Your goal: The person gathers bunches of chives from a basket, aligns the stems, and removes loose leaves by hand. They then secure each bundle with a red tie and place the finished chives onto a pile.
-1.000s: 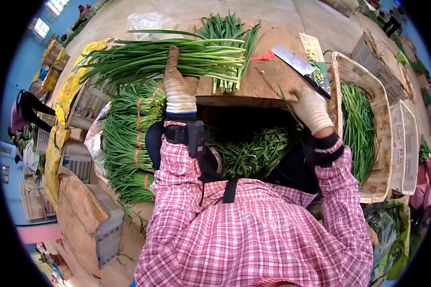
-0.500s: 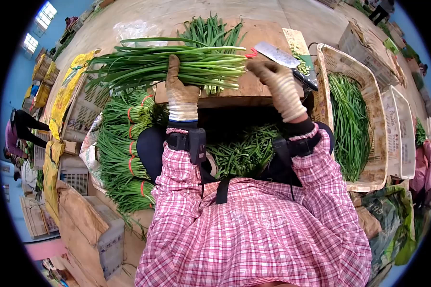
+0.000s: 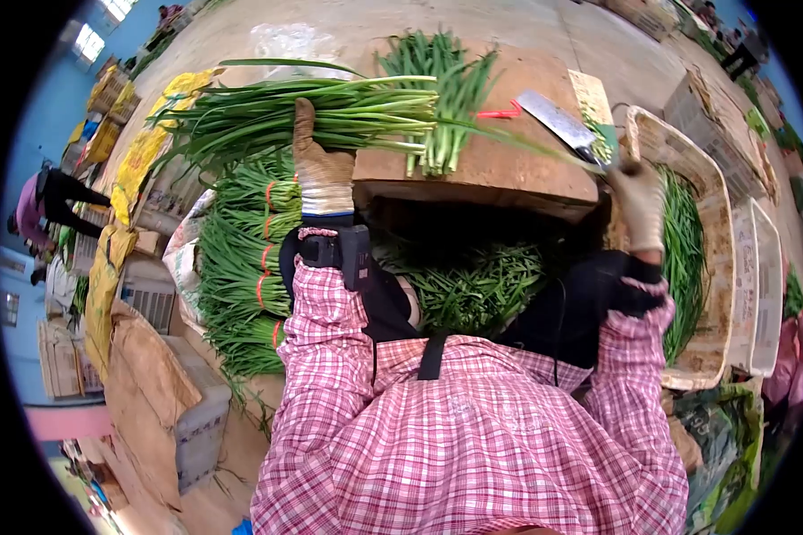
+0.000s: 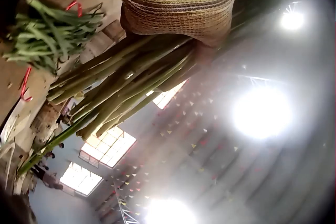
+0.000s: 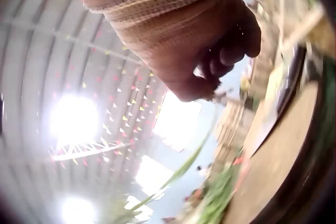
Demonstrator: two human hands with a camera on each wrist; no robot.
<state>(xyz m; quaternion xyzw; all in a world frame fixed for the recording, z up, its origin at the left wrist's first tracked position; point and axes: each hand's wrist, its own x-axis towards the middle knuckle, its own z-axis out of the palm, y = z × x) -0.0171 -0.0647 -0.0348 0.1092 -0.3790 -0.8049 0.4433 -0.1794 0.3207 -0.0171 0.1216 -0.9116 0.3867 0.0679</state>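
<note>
My gloved left hand grips a thick bunch of garlic chives, thumb over the front and fingers hidden behind. The pale stem ends point right, and the leaves fan out left. In the left wrist view the stems come out below the glove. Out to the right, near the knife handle, my gloved right hand pinches a single long chive leaf, blurred in the head view. The right wrist view shows curled fingers and that leaf trailing below them. Another pile of chives lies on the board.
A cleaver and a red tie lie on the board. At right stands a crate of loose chives. Several banded bunches are stacked at left. Cut leaves are heaped below, between the legs.
My right hand came in from the right to the bunch's stem ends, then swung back out right with a leaf. My left hand keeps holding the bunch.
</note>
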